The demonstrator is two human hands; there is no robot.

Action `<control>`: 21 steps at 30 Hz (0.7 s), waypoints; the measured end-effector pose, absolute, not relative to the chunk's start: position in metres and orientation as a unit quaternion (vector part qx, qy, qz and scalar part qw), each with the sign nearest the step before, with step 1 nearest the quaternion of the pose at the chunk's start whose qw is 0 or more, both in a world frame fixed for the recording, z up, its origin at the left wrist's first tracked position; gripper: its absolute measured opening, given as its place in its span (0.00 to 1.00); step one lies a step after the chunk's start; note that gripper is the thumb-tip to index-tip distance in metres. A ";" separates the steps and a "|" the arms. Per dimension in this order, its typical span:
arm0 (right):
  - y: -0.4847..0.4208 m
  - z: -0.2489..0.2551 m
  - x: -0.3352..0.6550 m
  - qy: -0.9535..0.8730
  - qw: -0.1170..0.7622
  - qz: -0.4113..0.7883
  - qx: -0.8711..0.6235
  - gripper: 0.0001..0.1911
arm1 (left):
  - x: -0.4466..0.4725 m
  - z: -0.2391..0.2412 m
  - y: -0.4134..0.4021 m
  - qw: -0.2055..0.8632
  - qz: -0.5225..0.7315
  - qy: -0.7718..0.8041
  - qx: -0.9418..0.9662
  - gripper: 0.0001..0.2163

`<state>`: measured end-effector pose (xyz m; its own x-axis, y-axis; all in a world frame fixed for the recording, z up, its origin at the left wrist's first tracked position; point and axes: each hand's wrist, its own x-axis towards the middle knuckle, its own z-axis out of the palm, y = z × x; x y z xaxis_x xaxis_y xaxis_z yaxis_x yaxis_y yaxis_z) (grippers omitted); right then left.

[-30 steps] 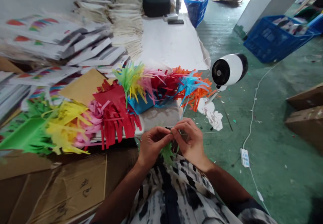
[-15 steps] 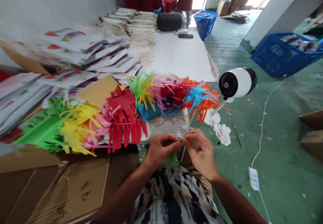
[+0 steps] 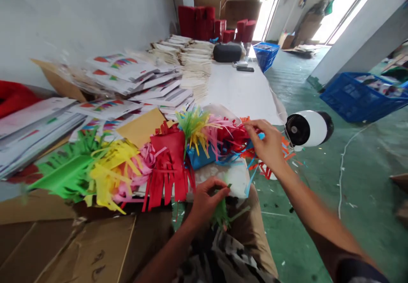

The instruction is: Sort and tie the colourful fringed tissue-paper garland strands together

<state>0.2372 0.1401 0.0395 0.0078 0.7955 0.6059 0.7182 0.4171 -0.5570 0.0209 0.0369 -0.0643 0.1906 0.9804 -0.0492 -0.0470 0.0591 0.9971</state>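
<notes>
My left hand (image 3: 205, 200) is closed in a pinch on a small bundle of green fringed paper (image 3: 221, 213) just above my lap. My right hand (image 3: 266, 142) reaches forward over the table edge, with its fingers curled onto the red and orange fringed strips (image 3: 234, 136). A mixed tuft of green, yellow and pink fringe (image 3: 196, 128) stands beside them over a blue piece (image 3: 199, 157). Nearer me lie red fringe (image 3: 167, 164), pink and yellow fringe (image 3: 108, 170) and green fringe (image 3: 62, 174).
Stacks of printed white cards (image 3: 127, 77) cover the long table (image 3: 242, 94). A flat brown cardboard box (image 3: 79, 240) lies at lower left. A white desk fan (image 3: 307, 128) stands to the right. Blue crates (image 3: 360, 98) sit on the green floor, red boxes (image 3: 207, 21) at the back.
My right hand left the green bundle and moved forward to the red and orange strips. My left hand stayed with the green bundle. The view tilted up.
</notes>
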 end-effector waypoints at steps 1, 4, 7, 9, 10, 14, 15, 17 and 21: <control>0.168 0.041 0.234 -0.719 0.422 0.030 -0.552 0.13 | 0.020 -0.065 0.037 0.578 0.449 0.447 0.516 0.11; 0.245 0.036 0.217 -0.743 0.185 0.002 -0.643 0.18 | 0.017 -0.066 0.038 0.601 0.461 0.433 0.489 0.10; 0.302 0.023 0.196 -0.743 0.097 0.006 -0.662 0.18 | 0.016 -0.067 0.039 0.594 0.476 0.427 0.488 0.09; 0.325 0.015 0.185 -0.743 0.055 0.011 -0.667 0.17 | 0.017 -0.067 0.039 0.585 0.478 0.425 0.498 0.08; 0.332 0.012 0.181 -0.743 0.032 0.012 -0.669 0.17 | 0.017 -0.067 0.039 0.581 0.479 0.424 0.503 0.07; 0.339 0.009 0.174 -0.741 -0.027 0.006 -0.670 0.15 | 0.018 -0.064 0.038 0.566 0.473 0.418 0.530 0.07; 0.338 0.009 0.175 -0.741 -0.035 0.005 -0.671 0.15 | 0.018 -0.064 0.038 0.565 0.470 0.415 0.536 0.07; 0.335 0.009 0.175 -0.740 -0.048 0.006 -0.671 0.15 | 0.018 -0.063 0.038 0.565 0.466 0.411 0.543 0.07; 0.333 0.008 0.174 -0.741 -0.060 0.017 -0.669 0.19 | 0.018 -0.065 0.037 0.557 0.460 0.418 0.551 0.06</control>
